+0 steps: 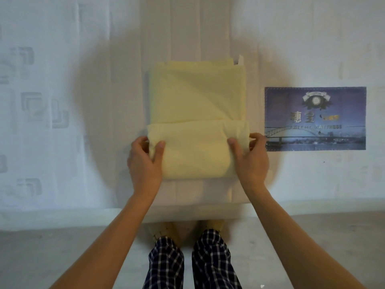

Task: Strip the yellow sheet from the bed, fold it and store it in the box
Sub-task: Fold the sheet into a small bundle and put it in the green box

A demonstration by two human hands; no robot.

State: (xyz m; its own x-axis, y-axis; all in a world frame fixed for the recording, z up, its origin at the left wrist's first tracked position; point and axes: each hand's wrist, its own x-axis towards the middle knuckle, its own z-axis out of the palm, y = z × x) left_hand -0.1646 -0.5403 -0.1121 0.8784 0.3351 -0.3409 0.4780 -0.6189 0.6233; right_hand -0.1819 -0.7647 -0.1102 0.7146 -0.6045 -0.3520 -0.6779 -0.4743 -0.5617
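The yellow sheet (196, 105) lies folded into a compact rectangle on the white mattress (62, 122), near its front edge. Its near third is turned over onto the rest as a thick flap. My left hand (144, 161) grips the flap's left end, thumb on top and fingers tucked under. My right hand (251, 159) grips the flap's right end the same way. No box is in view.
A blue mattress label (315, 118) is sewn on to the right of the sheet. The mattress's front edge runs across the frame below my hands. My legs in checked trousers (191, 263) and slippers stand on the grey floor (62, 253).
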